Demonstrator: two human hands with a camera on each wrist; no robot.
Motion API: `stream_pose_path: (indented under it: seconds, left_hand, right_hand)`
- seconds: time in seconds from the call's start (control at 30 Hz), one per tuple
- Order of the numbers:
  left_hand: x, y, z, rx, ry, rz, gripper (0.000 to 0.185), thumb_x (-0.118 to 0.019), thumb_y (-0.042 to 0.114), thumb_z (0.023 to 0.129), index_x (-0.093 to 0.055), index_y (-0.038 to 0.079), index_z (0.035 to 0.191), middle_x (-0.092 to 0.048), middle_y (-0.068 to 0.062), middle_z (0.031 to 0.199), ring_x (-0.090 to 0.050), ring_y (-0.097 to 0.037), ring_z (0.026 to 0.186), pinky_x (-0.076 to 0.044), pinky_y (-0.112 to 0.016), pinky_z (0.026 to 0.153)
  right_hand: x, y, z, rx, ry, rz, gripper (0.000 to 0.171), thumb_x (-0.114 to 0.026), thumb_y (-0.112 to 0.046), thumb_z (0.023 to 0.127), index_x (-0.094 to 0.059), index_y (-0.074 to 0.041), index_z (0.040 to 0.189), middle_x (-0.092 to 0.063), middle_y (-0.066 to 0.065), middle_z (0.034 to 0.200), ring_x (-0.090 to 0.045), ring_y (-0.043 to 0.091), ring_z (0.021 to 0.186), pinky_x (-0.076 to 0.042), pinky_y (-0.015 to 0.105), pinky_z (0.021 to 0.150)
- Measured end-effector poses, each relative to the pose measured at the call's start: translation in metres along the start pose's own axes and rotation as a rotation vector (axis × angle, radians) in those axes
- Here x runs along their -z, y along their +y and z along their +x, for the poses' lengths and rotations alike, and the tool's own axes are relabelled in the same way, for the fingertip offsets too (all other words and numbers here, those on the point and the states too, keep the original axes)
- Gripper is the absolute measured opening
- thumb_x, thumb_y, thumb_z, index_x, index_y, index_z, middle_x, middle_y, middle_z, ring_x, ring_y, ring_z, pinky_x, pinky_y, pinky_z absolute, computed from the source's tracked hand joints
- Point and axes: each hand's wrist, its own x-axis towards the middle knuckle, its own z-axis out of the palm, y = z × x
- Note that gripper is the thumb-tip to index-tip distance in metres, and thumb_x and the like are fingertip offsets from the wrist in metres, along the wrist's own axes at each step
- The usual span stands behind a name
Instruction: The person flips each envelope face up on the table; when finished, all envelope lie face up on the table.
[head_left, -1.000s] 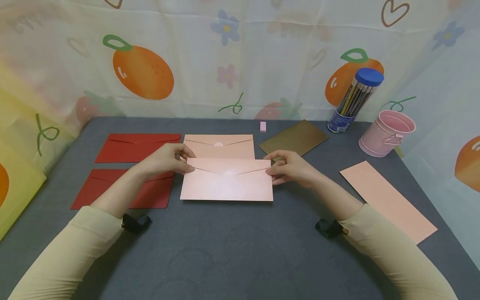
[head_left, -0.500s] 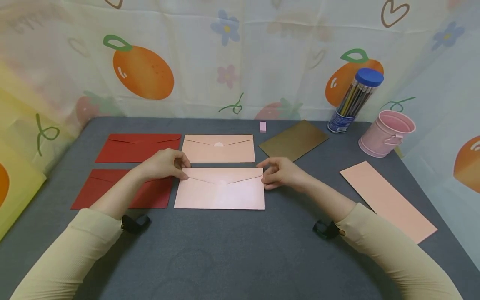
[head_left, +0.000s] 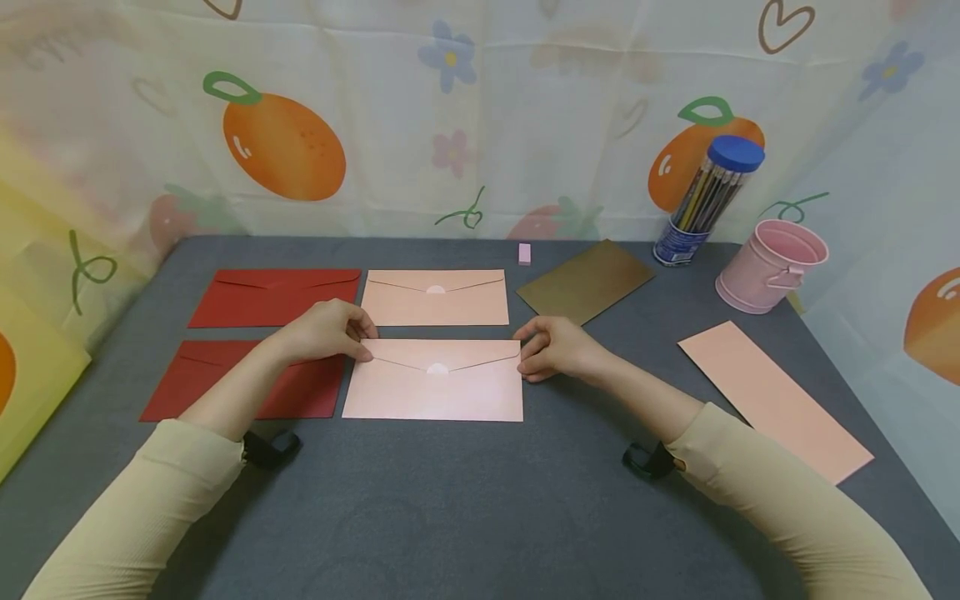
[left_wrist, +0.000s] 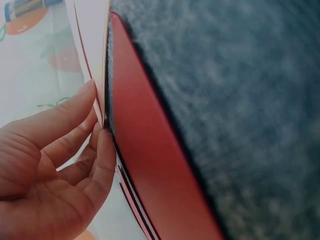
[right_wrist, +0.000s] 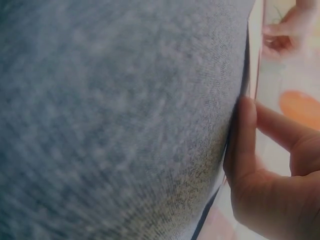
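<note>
A pale pink envelope [head_left: 433, 382] lies flap-up on the grey felt table [head_left: 465, 500], just in front of a second pink envelope [head_left: 435, 298]. My left hand [head_left: 362, 343] pinches its upper left corner; in the left wrist view the envelope's edge [left_wrist: 95, 45] runs between the thumb and fingers of that hand [left_wrist: 97, 129], next to a red envelope [left_wrist: 150, 150]. My right hand [head_left: 527, 358] holds the upper right corner with curled fingers. In the right wrist view the right hand [right_wrist: 250, 125] sits at the envelope's thin edge [right_wrist: 256, 60], thumb against the felt.
Two red envelopes [head_left: 273, 297] [head_left: 240, 382] lie to the left. A brown envelope [head_left: 587, 281], a small pink eraser [head_left: 524, 253], a blue-capped pencil tube [head_left: 708, 200] and a pink bucket [head_left: 772, 265] stand at the back right. A pink paper strip [head_left: 772, 400] lies on the right.
Both hands have drawn the near pink envelope toward me and leftward. It no longer overlaps the far pink envelope and now lies flat beside the near red one.
</note>
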Motion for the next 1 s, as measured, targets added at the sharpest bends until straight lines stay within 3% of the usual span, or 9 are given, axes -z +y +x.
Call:
stream_pose_path:
  seconds: [0.7, 1.0]
  left_hand:
    - [-0.0017, 0.005, -0.0001, 0.012, -0.004, -0.01, 0.027, -0.081, 0.017, 0.081, -0.069, 0.003, 0.101, -0.07, -0.012, 0.097, -0.062, -0.02, 0.091, -0.049, -0.026, 0.074]
    - [-0.001, 0.007, 0.0003, 0.018, -0.017, -0.001, 0.025, -0.08, 0.015, 0.082, -0.068, 0.003, 0.1, -0.069, -0.012, 0.096, -0.061, -0.02, 0.091, -0.049, -0.025, 0.074]
  right_hand:
    - [-0.002, -0.001, 0.001, -0.004, 0.028, -0.041, 0.045, -0.072, 0.007, 0.083, -0.056, 0.008, 0.125, -0.06, 0.006, 0.086, -0.066, 0.01, 0.069, -0.063, 0.029, 0.069]
    - [-0.0006, -0.0016, -0.0006, -0.001, 0.012, -0.037, 0.043, -0.067, 0.002, 0.088, -0.053, 0.008, 0.128, -0.06, 0.009, 0.09, -0.067, 0.012, 0.068, -0.063, 0.029, 0.069]
